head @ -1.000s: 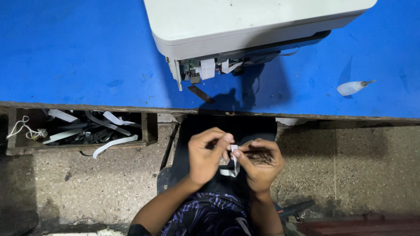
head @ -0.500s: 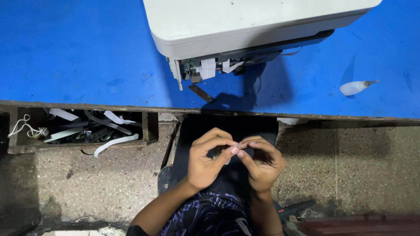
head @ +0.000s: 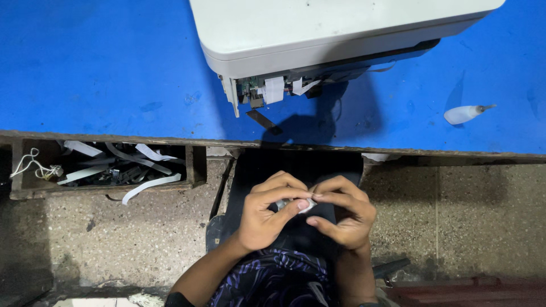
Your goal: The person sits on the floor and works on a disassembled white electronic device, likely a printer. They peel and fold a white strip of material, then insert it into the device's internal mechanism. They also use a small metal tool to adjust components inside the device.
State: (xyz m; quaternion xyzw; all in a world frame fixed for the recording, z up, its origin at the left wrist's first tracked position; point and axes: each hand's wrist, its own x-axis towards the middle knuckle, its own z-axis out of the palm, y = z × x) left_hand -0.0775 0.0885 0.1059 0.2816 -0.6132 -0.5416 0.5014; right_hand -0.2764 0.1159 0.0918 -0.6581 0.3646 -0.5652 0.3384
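Hands [head: 307, 213] around small white piece [head: 307, 204]

A small white piece [head: 306, 204], maybe folded ribbon or plastic, sits pinched between the fingertips of the left hand [head: 264, 219] and the right hand [head: 344, 213], mostly hidden.

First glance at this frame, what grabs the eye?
The bright blue table fills the top, with a white printer on it, its open underside showing loose ribbon cables. Below the table edge, the left hand and right hand pinch a small white part together.
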